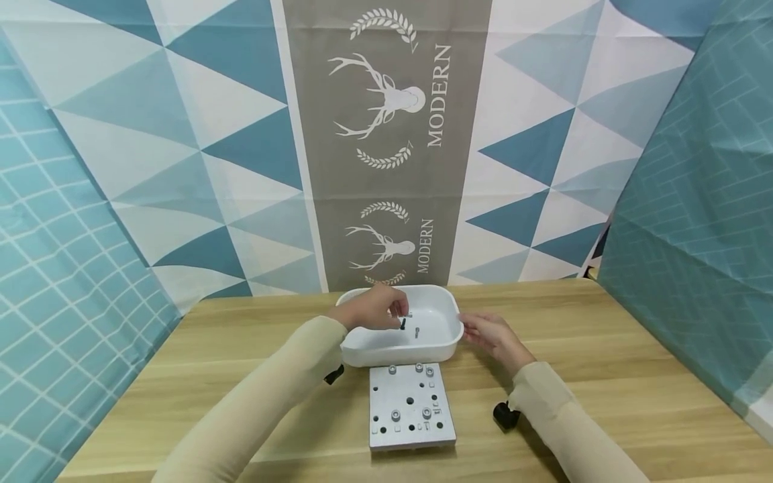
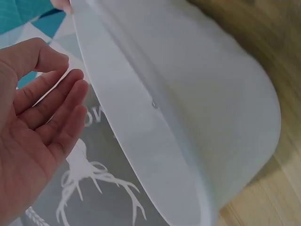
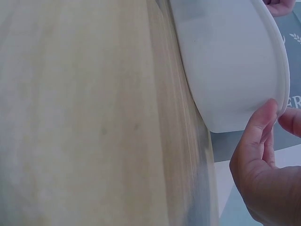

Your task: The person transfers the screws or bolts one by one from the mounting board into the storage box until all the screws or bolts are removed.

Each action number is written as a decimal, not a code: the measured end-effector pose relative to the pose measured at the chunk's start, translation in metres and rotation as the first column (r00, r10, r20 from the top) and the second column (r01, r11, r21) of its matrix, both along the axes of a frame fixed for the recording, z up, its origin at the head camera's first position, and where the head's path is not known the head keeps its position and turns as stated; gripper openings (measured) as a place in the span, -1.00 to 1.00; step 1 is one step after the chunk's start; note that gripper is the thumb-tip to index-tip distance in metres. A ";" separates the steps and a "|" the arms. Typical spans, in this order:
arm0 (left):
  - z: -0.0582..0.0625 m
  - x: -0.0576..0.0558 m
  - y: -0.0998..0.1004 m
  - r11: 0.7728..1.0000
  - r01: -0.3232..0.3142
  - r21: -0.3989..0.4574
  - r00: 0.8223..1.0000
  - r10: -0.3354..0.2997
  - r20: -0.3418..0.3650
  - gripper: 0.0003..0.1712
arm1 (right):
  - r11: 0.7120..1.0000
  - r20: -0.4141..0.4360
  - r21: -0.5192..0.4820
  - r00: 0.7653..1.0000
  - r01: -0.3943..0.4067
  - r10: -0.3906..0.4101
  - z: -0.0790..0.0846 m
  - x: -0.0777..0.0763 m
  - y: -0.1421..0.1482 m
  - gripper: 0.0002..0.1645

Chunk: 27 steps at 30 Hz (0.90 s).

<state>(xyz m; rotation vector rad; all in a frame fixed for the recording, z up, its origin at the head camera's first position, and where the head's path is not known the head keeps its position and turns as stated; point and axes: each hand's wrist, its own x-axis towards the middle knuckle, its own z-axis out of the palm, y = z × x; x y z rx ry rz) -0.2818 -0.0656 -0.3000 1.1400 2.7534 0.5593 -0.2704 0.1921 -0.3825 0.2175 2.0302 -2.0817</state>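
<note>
My left hand (image 1: 373, 307) hovers over the white plastic tray (image 1: 447, 315), its fingers loosely bent. In the left wrist view no thing shows between the thumb and fingers (image 2: 70, 96). Below the fingertips a dark screw (image 1: 402, 324) shows, with a silver screw (image 1: 417, 332) beside it on the tray floor. At the tray's right end, my right hand (image 1: 488, 333) pinches the rim between thumb and fingers, as the right wrist view also shows. In front of the tray lies a metal plate (image 1: 398, 392) with holes and several socket-head screws standing in it.
The wooden table (image 1: 241, 342) reaches out to both sides. Small black objects lie beside the left forearm (image 1: 334, 374) and by the right sleeve (image 1: 505, 416). A patterned cloth (image 1: 386, 168) hangs close behind the tray.
</note>
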 end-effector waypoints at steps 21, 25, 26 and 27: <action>-0.023 0.063 0.034 0.954 0.254 -0.162 0.964 -0.263 -0.037 -0.72 | 0.998 -0.035 -0.045 0.999 -0.033 0.032 -0.003 0.007 -0.002 -0.43; -0.025 0.065 0.038 0.948 0.247 -0.202 0.961 -0.267 -0.074 -0.70 | 0.999 -0.039 -0.042 0.999 -0.024 0.022 -0.001 0.006 -0.001 -0.43; -0.025 0.065 0.038 0.946 0.244 -0.214 0.960 -0.267 -0.085 -0.71 | 0.999 -0.038 -0.040 0.999 -0.020 0.019 -0.001 0.005 -0.001 -0.43; -0.025 0.065 0.039 0.944 0.240 -0.228 0.958 -0.268 -0.098 -0.71 | 0.999 -0.038 -0.038 0.999 -0.016 0.015 0.000 0.005 -0.001 -0.44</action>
